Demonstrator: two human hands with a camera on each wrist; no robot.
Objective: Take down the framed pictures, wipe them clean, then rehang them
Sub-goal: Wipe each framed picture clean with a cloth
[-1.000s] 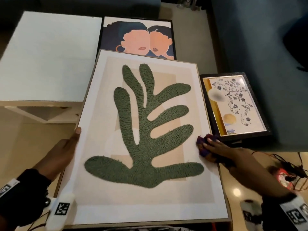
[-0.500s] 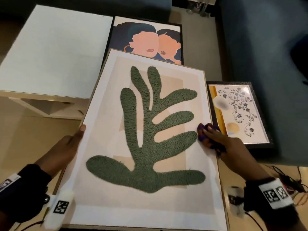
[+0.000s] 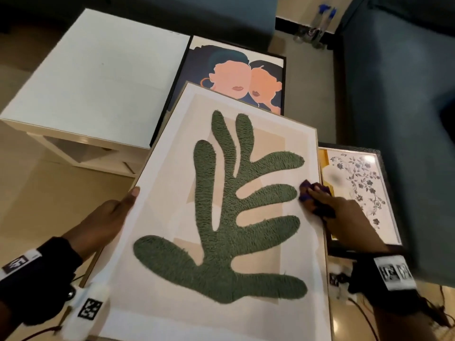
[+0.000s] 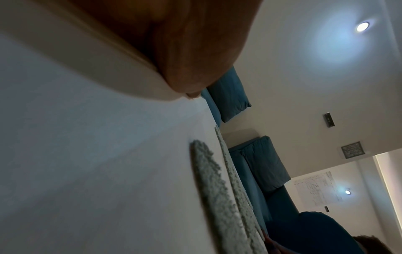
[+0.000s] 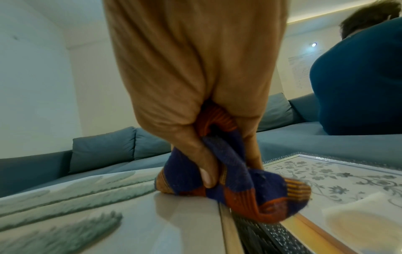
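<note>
The right hand's fingers (image 5: 206,173) curl round a bunched navy-and-orange knitted cloth (image 5: 237,185), pressing it onto the glass at the right edge of the leaf picture (image 3: 221,217), level with the middle fronds; half a second ago the cloth sat lower along that same edge, beside the frond below, so the wipe is creeping up the right margin toward the far corner. The left hand (image 3: 108,217) holds the opposite edge, thumb over the frame's face and the other fingers hidden beneath it, much as it did a second ago, steadying the picture, which seems to lean toward the person. Just beside the cloth, the floral picture (image 3: 364,190) in its dark frame lies flat, and beyond the top edge lies the two-faces portrait (image 3: 243,75), with a white table (image 3: 98,77) to the left. All three pictures are down; judging by the stroke, wiping of this one is under way, and rehanging has not begun.
</note>
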